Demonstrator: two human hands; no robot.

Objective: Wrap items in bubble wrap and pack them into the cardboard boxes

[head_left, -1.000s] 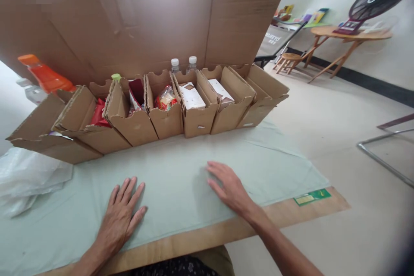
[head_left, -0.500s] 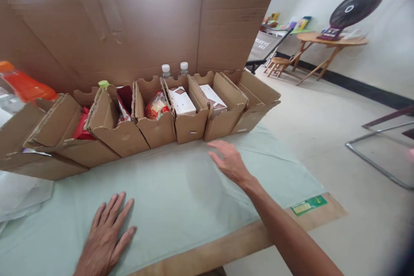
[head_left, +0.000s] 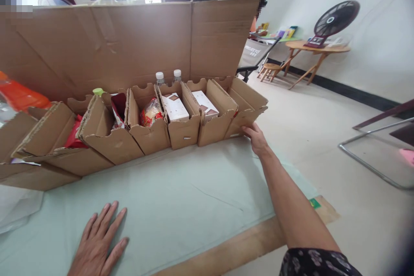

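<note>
A row of cardboard boxes with open tops stands along the far side of the cloth-covered table. My right hand (head_left: 257,139) is at the lower front right corner of the rightmost box (head_left: 247,116), its fingers bent against the cardboard and partly hidden. My left hand (head_left: 97,239) lies flat on the pale green cloth (head_left: 168,198) with fingers spread, holding nothing. Two boxes nearby hold white cartons, one of them a white carton (head_left: 176,108) with brown diamond shapes. Farther left, another holds a red and clear food packet (head_left: 151,113).
A tall cardboard panel (head_left: 145,43) rises behind the boxes, with two white-capped bottles (head_left: 159,78) before it. An orange bottle (head_left: 24,95) leans at far left, above clear plastic (head_left: 19,207). Rightward are a metal-framed chair (head_left: 365,168) and a fan (head_left: 333,19) on a wooden table.
My right hand has moved right and forward from above the cloth to the rightmost box's corner. My left hand remains flat on the cloth. The view has shifted slightly.
</note>
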